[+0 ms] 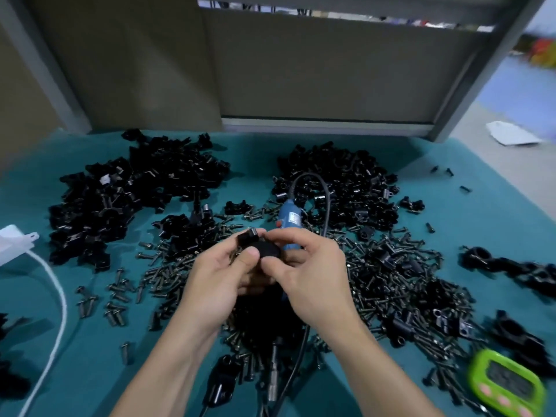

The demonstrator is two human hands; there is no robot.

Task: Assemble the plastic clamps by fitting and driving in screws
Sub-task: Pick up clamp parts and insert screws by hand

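Both hands meet above the middle of the teal table [90, 341]. My left hand [216, 278] grips a black plastic clamp [258, 243] between thumb and fingers. My right hand [313, 272] pinches the same clamp from the right side. Behind the hands lies a blue electric screwdriver [288, 219] with a black cable [326, 200] looping up over it. Dark screws [391, 284] cover the table under and beside the hands. Whether a screw sits in the held clamp is hidden by my fingers.
Two large heaps of black clamp parts lie at the back left [129, 200] and back right [340, 188]. More clamps [517, 269] lie at the right. A green timer [508, 386] sits front right. A white box [15, 242] with a white cord [57, 299] is left.
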